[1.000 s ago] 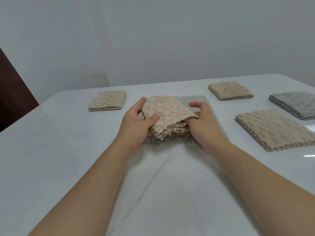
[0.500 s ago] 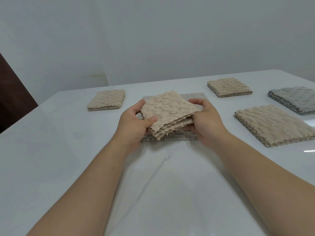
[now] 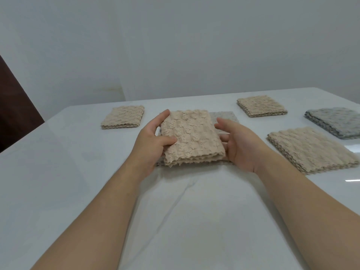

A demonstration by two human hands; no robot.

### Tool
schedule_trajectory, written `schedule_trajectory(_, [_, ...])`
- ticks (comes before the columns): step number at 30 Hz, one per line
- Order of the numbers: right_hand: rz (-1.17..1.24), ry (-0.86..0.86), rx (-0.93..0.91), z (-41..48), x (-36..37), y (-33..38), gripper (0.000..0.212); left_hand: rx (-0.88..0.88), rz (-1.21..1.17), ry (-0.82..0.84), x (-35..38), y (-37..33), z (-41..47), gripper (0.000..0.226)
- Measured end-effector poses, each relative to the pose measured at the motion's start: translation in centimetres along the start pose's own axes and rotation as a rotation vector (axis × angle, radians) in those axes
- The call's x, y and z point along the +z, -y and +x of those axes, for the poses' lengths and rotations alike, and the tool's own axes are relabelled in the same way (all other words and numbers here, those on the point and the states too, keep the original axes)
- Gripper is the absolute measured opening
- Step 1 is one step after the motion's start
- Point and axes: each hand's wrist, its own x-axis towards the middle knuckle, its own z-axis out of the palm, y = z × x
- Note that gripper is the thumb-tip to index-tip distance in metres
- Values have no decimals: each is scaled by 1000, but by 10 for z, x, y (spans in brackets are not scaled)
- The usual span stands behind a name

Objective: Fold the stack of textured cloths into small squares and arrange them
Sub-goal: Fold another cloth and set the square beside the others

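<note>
On a white table [image 3: 58, 152], a folded beige square [image 3: 123, 117] lies toward the far-left corner. To its right, a person's left hand [image 3: 151, 141] grips a folded beige cloth [image 3: 191, 137], thumb on top and fingers curled over its far edge, above a pale cloth [image 3: 224, 116] spread mid-table. The right hand [image 3: 241, 145] rests loosely extended fingers against the held cloth's right side. A second beige square [image 3: 261, 105] lies by the far edge, with a larger beige stack [image 3: 309, 149] nearer and a grey stack [image 3: 335, 121] at the right edge.
</note>
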Motion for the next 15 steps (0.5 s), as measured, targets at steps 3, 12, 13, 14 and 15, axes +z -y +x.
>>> schedule_trajectory(3, [-245,-190,-35,11,2,-10,56,17,41,57,5,4,-2,78])
schedule_trajectory(12, [-736,-460,-313,6,13,-16,38,62,130,149,13,9,-9,69])
schedule_trajectory(13, [-765,-461,-319,6,13,-17,36,54,135,148,13,10,-9,65])
schedule_trajectory(14, [-782,-461,-328,6,13,-17,35,41,138,146,12,11,-8,62])
schedule_trajectory(15, [-795,-461,-345,6,13,-17,34,24,127,142,11,12,-7,59])
